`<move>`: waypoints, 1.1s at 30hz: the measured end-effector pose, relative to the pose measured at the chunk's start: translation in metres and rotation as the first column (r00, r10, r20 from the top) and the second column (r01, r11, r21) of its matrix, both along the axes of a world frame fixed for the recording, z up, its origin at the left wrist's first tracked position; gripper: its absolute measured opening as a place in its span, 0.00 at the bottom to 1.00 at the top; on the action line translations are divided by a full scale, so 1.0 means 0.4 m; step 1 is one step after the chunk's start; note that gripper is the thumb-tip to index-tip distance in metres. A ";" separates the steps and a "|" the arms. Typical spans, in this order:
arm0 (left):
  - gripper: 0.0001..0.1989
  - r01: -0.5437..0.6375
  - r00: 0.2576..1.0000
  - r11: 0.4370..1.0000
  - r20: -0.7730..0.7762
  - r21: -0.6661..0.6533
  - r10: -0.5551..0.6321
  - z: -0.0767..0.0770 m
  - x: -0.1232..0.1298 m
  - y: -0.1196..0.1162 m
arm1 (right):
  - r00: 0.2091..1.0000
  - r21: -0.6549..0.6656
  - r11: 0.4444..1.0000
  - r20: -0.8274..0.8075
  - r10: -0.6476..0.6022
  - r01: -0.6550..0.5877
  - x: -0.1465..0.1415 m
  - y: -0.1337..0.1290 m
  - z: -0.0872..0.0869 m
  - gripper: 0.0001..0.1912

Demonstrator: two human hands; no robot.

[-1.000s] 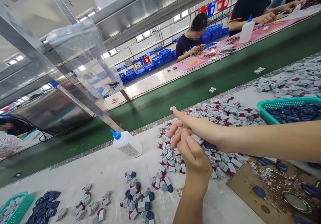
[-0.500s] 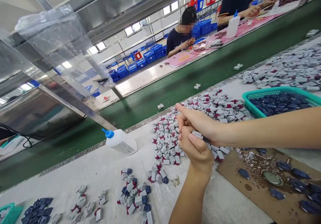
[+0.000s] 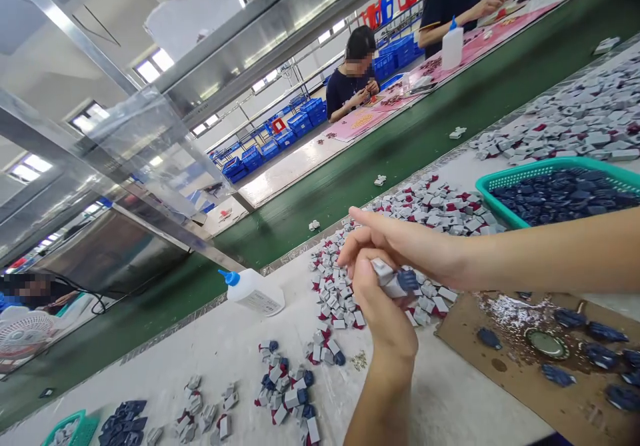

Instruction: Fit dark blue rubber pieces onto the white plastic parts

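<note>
My left hand, reaching up from the bottom, is closed around a small grey plastic piece with a dark blue end. My right hand comes in from the right just above it, fingers curled toward the left hand's fingers. What its fingertips touch is hidden. Behind and below both hands lies a heap of grey and maroon pieces. Under the right forearm, a stained brown board carries several dark blue parts and a round greenish cap-like disc.
A white squeeze bottle with blue tip stands left of the heap. A green basket holds dark blue parts at right. Small assembled clusters lie at front. Beyond runs a green conveyor belt; other people sit across it.
My hands have loosened from each other, so the grey piece with its dark blue end now shows between them. The camera view has shifted, with the bench sliding slightly right on the left side.
</note>
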State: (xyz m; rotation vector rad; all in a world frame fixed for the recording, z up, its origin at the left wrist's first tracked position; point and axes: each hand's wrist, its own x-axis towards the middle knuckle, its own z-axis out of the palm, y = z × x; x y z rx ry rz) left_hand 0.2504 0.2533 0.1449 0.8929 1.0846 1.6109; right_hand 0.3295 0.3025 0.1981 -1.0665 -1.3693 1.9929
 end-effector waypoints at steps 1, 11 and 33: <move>0.19 0.151 0.976 0.986 0.171 -0.072 -0.137 0.012 -0.004 -0.003 | 0.999 0.059 0.998 0.030 -0.019 0.018 0.010 0.008 -0.004 0.34; 0.21 0.557 0.639 0.828 0.673 -0.071 -0.372 0.042 -0.040 0.004 | 0.976 0.424 0.903 0.156 -0.150 0.071 0.063 0.030 0.013 0.25; 0.13 0.489 0.647 0.872 0.664 0.015 -0.374 0.027 -0.101 0.035 | 0.946 0.810 0.503 0.318 0.058 -0.303 0.024 0.101 0.072 0.23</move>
